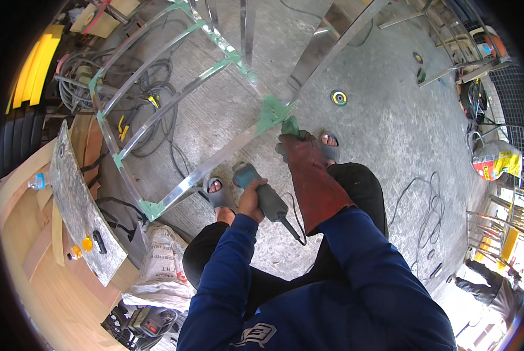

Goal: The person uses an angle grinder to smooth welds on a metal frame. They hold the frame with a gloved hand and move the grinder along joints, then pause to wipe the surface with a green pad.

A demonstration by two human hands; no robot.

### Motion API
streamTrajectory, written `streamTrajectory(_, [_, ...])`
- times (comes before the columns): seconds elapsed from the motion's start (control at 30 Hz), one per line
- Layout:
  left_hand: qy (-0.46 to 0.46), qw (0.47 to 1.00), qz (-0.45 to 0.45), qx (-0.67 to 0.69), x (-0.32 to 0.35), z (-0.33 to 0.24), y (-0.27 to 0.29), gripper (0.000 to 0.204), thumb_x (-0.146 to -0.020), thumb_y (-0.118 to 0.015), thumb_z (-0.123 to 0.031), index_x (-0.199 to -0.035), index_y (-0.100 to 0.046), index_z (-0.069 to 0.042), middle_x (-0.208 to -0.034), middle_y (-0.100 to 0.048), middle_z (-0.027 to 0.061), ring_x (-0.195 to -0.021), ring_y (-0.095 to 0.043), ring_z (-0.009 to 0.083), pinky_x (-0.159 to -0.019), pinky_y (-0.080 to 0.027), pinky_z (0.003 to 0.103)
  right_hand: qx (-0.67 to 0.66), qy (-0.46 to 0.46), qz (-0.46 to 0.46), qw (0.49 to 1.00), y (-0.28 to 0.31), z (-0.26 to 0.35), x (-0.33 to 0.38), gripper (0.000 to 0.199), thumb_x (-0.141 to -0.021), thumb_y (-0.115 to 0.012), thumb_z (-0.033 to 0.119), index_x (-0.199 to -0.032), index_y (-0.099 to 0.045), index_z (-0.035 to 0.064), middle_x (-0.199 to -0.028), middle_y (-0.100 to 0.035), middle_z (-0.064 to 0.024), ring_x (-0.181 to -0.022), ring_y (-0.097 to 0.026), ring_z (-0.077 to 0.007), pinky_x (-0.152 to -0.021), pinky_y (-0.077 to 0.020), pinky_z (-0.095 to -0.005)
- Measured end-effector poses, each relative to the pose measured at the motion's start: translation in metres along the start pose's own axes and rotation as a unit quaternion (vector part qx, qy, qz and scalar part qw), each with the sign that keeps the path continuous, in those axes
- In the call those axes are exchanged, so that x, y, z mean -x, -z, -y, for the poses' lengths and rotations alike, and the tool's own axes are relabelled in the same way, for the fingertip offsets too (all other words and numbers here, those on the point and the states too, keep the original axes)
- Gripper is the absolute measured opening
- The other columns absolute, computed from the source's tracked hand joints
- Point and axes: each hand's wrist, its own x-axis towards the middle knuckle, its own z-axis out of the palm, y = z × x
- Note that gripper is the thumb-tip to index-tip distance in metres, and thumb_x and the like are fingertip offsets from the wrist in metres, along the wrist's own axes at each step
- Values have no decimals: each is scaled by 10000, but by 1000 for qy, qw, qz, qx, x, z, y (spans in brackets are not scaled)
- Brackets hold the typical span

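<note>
A polished metal frame (174, 105) with green film at its joints stands on the concrete floor in front of me. My left hand (251, 196), bare, is wrapped around the grey body of an angle grinder (262, 193) with a blue head, held just below the frame's lower bar. My right hand (300, 155) wears a long dark red leather glove and pinches a piece of green film (289, 126) at the frame's corner joint (272, 111). My sandalled feet rest on the floor on either side of the grinder.
Cables and hoses (145, 82) lie under and left of the frame. A grinding disc (339, 97) lies on the floor to the right. A plank with small objects (80, 205) and a white sack (162, 263) sit at left. Another person crouches at lower right (490, 289).
</note>
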Motion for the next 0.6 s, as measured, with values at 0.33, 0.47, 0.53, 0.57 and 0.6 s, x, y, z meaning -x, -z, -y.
streamTrajectory(0.33, [-24, 1000, -6, 10, -5, 3, -3, 266, -870, -783, -229, -1031, -637, -77, -862, -656, 86, -767, -666, 261, -747, -578, 427, 95, 78, -22, 992, 9, 15, 35, 520, -849, -735, 416, -1194, -708, 29, -1046, -787, -119, -956, -750, -237, -915, -554, -376])
streamTrajectory(0.47, [-8, 999, 33, 7, -9, 9, -6, 266, -858, -800, -232, -1014, -652, -76, -850, -649, 82, -755, -658, 259, -742, -575, 426, -209, 79, -16, 975, 15, 30, 43, 504, -949, -665, 366, -1251, -639, -35, -1076, -749, -196, -1014, -746, -335, -1010, -580, -483])
streamTrajectory(0.53, [0, 999, 49, -7, -8, 14, -8, 266, -853, -808, -233, -1007, -661, -74, -849, -651, 84, -752, -662, 258, -735, -577, 424, -345, 137, 50, 927, 35, 36, 56, 438, -1020, -593, 320, -1260, -619, -45, -1125, -725, -236, -1089, -735, -409, -1044, -577, -601])
streamTrajectory(0.57, [6, 998, 65, -9, -6, 14, -9, 263, -854, -810, -229, -1011, -672, -69, -868, -670, 88, -755, -674, 256, -729, -582, 427, -366, 152, 67, 916, 43, 41, 62, 425, -1025, -583, 308, -1264, -618, -43, -1163, -712, -244, -1116, -723, -423, -1050, -571, -605])
streamTrajectory(0.6, [14, 996, 85, -34, -3, 13, -9, 262, -855, -809, -222, -1016, -673, -67, -882, -682, 86, -759, -683, 251, -725, -585, 424, -392, 164, 73, 902, 51, 46, 68, 413, -1031, -573, 295, -1267, -617, -41, -1200, -699, -253, -1142, -711, -437, -1056, -566, -610])
